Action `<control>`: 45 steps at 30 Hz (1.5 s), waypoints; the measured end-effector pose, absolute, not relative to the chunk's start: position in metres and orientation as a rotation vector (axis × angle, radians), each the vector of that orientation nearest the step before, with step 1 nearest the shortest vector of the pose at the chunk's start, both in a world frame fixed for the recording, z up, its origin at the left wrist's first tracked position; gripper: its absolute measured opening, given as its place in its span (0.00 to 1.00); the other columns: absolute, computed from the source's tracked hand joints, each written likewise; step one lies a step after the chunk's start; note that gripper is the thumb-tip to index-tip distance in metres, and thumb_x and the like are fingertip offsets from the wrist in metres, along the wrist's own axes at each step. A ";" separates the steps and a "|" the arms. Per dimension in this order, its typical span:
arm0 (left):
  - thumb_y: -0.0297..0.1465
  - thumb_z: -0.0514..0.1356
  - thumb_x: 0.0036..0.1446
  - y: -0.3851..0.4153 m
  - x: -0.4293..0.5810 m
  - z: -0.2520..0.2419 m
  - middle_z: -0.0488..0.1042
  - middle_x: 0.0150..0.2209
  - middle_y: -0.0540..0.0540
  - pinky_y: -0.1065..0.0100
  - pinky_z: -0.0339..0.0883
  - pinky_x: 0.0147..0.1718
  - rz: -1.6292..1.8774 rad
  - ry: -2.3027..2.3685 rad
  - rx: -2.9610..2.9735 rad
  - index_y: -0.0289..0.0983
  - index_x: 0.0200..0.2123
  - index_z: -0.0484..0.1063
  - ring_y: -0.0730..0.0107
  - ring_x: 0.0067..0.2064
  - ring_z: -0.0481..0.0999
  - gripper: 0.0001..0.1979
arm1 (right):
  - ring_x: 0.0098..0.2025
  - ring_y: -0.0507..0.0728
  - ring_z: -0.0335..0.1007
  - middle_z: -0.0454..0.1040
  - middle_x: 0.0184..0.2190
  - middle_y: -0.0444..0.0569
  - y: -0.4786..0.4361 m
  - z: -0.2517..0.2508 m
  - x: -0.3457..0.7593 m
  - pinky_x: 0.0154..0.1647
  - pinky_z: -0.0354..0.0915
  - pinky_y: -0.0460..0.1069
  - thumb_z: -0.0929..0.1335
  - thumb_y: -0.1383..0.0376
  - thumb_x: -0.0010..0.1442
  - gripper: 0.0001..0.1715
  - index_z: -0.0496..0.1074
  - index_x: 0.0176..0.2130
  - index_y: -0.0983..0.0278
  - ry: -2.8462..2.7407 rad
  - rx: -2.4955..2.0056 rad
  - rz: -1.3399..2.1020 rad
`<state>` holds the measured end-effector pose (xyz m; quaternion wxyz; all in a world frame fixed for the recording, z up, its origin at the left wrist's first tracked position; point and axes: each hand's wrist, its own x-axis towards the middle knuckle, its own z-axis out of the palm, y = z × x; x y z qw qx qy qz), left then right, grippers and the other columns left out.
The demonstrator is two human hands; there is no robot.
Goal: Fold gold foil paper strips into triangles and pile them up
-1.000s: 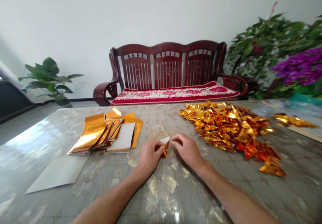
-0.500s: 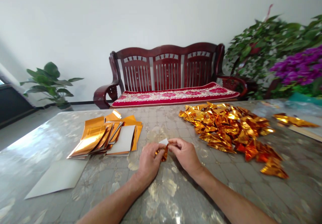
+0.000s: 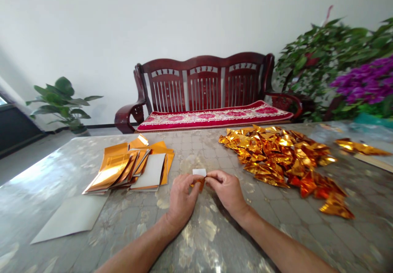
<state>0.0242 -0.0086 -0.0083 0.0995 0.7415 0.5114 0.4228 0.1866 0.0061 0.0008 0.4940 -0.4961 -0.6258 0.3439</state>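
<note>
Between my two hands, just above the table, is a small folded piece of gold foil paper [image 3: 199, 172], its pale back turned up at the far edge and a bit of gold showing below. My left hand [image 3: 184, 191] is closed, pinching the paper's left side between thumb and fingers. From the other side my right hand [image 3: 225, 189] pinches its right edge with thumb and index finger. The fingers cover much of the folded part. Left of my hands lies a loose stack of gold foil sheets [image 3: 115, 164], some with the pale side up.
A heap of folded gold foil pieces [image 3: 273, 154] lies to the right. One pale sheet [image 3: 69, 217] lies flat at the left on the patterned table [image 3: 196, 240]. Clear plastic [image 3: 327, 131] is at the far right. Beyond stand a wooden bench [image 3: 204, 80] and potted plants [image 3: 63, 103].
The pale flap of the foil paper has gone from a pointed, tilted shape to a flat, straight-edged strip. Both hands keep their grip in nearly the same place.
</note>
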 end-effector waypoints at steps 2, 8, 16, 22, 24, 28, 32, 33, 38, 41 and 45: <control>0.28 0.58 0.60 -0.008 0.025 -0.009 0.74 0.30 0.50 0.67 0.61 0.38 1.261 1.531 2.180 0.41 0.39 0.76 0.68 0.35 0.72 0.07 | 0.31 0.55 0.75 0.81 0.28 0.45 0.006 0.000 0.187 0.34 0.68 0.46 0.69 0.63 0.55 0.10 0.81 0.34 0.61 -1.518 -1.202 0.822; 0.28 0.58 0.60 -0.011 0.027 -0.006 0.72 0.28 0.51 0.67 0.61 0.38 1.292 1.553 2.184 0.42 0.39 0.77 0.69 0.34 0.71 0.08 | 0.31 0.55 0.76 0.81 0.29 0.45 0.006 -0.002 0.186 0.34 0.68 0.46 0.69 0.62 0.55 0.09 0.80 0.33 0.61 -1.520 -1.219 0.799; 0.26 0.58 0.58 -0.009 0.028 -0.008 0.72 0.27 0.51 0.68 0.62 0.37 1.330 1.586 2.126 0.41 0.38 0.77 0.70 0.33 0.71 0.08 | 0.29 0.55 0.75 0.80 0.27 0.45 0.006 -0.002 0.184 0.32 0.68 0.46 0.69 0.63 0.55 0.09 0.80 0.32 0.62 -1.511 -1.234 0.778; 0.27 0.59 0.59 -0.013 0.029 -0.004 0.72 0.27 0.51 0.67 0.61 0.38 1.322 1.591 2.192 0.42 0.38 0.77 0.69 0.33 0.71 0.08 | 0.30 0.55 0.76 0.81 0.29 0.45 0.005 -0.003 0.184 0.35 0.70 0.46 0.69 0.63 0.56 0.09 0.81 0.34 0.60 -1.544 -1.214 0.729; 0.27 0.58 0.60 -0.013 0.029 -0.002 0.72 0.27 0.51 0.66 0.61 0.38 1.311 1.605 2.254 0.42 0.39 0.77 0.69 0.33 0.71 0.08 | 0.31 0.55 0.77 0.82 0.31 0.45 0.004 -0.003 0.184 0.37 0.70 0.47 0.69 0.63 0.57 0.09 0.81 0.35 0.60 -1.558 -1.197 0.705; 0.27 0.57 0.61 -0.015 0.028 0.002 0.72 0.28 0.49 0.66 0.60 0.39 1.297 1.610 2.340 0.42 0.40 0.77 0.67 0.34 0.71 0.09 | 0.36 0.56 0.78 0.82 0.35 0.45 0.005 -0.004 0.185 0.41 0.71 0.48 0.69 0.64 0.58 0.09 0.81 0.38 0.58 -1.595 -1.142 0.670; 0.26 0.57 0.62 -0.017 0.027 0.005 0.73 0.30 0.49 0.65 0.61 0.40 1.298 1.556 2.363 0.43 0.41 0.77 0.67 0.35 0.71 0.10 | 0.37 0.56 0.77 0.81 0.35 0.45 0.006 -0.005 0.187 0.42 0.70 0.48 0.69 0.65 0.58 0.09 0.80 0.37 0.57 -1.639 -1.074 0.617; 0.26 0.57 0.62 -0.017 0.027 0.005 0.73 0.30 0.49 0.65 0.61 0.40 1.298 1.551 2.359 0.43 0.41 0.77 0.67 0.35 0.71 0.10 | 0.37 0.56 0.76 0.81 0.34 0.45 0.007 -0.006 0.187 0.42 0.70 0.48 0.69 0.65 0.57 0.08 0.80 0.36 0.57 -1.644 -1.060 0.610; 0.27 0.57 0.62 -0.017 0.027 0.003 0.75 0.31 0.49 0.65 0.61 0.42 1.269 1.560 2.359 0.44 0.41 0.78 0.67 0.37 0.72 0.10 | 0.34 0.55 0.75 0.79 0.31 0.45 0.009 -0.004 0.188 0.38 0.69 0.47 0.70 0.65 0.55 0.06 0.80 0.32 0.59 -1.596 -1.048 0.681; 0.27 0.58 0.61 -0.016 0.026 0.002 0.76 0.32 0.49 0.64 0.61 0.42 1.268 1.559 2.366 0.44 0.40 0.78 0.67 0.37 0.72 0.09 | 0.32 0.55 0.74 0.79 0.28 0.45 0.010 -0.003 0.188 0.37 0.68 0.47 0.70 0.65 0.53 0.06 0.79 0.29 0.61 -1.551 -1.091 0.784; 0.29 0.59 0.61 -0.014 0.026 0.002 0.77 0.32 0.48 0.64 0.61 0.42 1.234 1.572 2.373 0.44 0.38 0.78 0.66 0.37 0.73 0.08 | 0.30 0.55 0.74 0.79 0.26 0.45 0.013 -0.004 0.190 0.35 0.68 0.47 0.70 0.64 0.50 0.06 0.79 0.28 0.62 -1.494 -1.126 0.897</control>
